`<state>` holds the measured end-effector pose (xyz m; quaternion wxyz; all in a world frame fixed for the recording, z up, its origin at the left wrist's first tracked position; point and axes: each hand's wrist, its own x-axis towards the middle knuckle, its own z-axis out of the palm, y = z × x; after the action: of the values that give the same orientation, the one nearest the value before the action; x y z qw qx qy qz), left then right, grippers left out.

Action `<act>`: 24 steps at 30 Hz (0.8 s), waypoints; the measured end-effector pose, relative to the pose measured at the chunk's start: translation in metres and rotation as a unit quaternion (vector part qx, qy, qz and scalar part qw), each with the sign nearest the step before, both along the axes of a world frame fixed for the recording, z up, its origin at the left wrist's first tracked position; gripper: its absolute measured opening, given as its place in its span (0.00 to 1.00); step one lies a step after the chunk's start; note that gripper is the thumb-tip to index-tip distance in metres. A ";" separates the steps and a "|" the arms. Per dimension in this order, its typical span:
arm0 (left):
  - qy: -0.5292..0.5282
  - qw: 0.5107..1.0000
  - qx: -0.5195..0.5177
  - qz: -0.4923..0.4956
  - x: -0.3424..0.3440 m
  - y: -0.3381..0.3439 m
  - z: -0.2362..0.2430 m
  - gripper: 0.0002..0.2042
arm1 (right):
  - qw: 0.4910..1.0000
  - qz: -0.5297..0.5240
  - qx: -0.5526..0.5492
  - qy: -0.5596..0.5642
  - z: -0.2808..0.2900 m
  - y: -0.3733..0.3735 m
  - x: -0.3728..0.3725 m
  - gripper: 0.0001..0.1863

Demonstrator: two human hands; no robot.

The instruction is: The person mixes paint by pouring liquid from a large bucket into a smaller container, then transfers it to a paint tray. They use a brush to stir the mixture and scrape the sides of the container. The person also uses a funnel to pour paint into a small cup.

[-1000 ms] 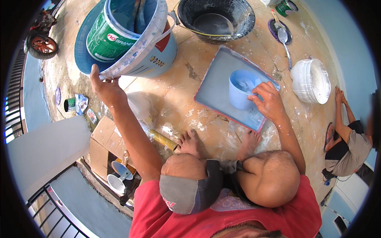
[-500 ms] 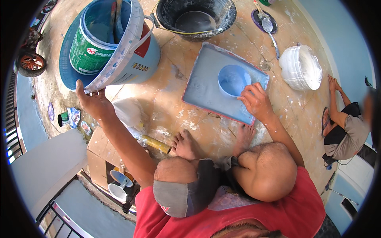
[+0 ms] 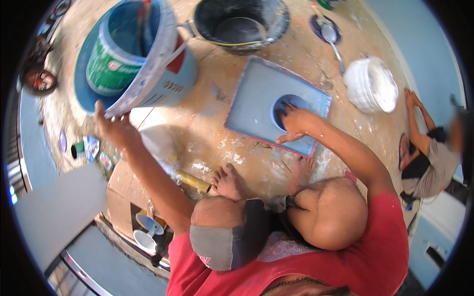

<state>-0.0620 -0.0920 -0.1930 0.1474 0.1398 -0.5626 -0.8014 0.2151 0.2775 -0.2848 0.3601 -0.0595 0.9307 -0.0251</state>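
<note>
My left hand point(image 3: 112, 123) grips the rim of a large pale bucket point(image 3: 175, 79), held tilted, with a green can point(image 3: 108, 74) and brush handles inside. My right hand point(image 3: 294, 120) has its fingers spread, some dipping inside a blue cup point(image 3: 301, 101) that stands in a red-edged tray point(image 3: 247, 93) coated in pale blue-grey. The fingertips are partly hidden in the cup.
A black tub point(image 3: 207, 22), a spoon point(image 3: 330, 34), a white pail point(image 3: 358, 84), a cardboard box point(image 3: 121, 197), a plastic bag point(image 3: 153, 143) and a yellow roll point(image 3: 192, 180) surround me. Another person point(image 3: 434, 163) crouches at the blue wall, right. A wheel point(image 3: 39, 79) stands far left.
My right hand has left the cup's rim and reached forward and left into it, fingers spreading. My left hand still holds the bucket. The view has shifted slightly.
</note>
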 end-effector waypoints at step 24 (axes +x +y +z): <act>-0.072 0.729 -0.452 -0.508 0.182 0.172 -0.120 0.62 | 0.753 -0.352 -0.555 -0.048 -0.042 0.006 0.001 0.23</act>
<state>0.1203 0.0796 -0.3131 -0.2769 -0.1933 -0.8544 -0.3949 0.2164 0.2830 -0.3270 0.2736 0.0838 0.6902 -0.6647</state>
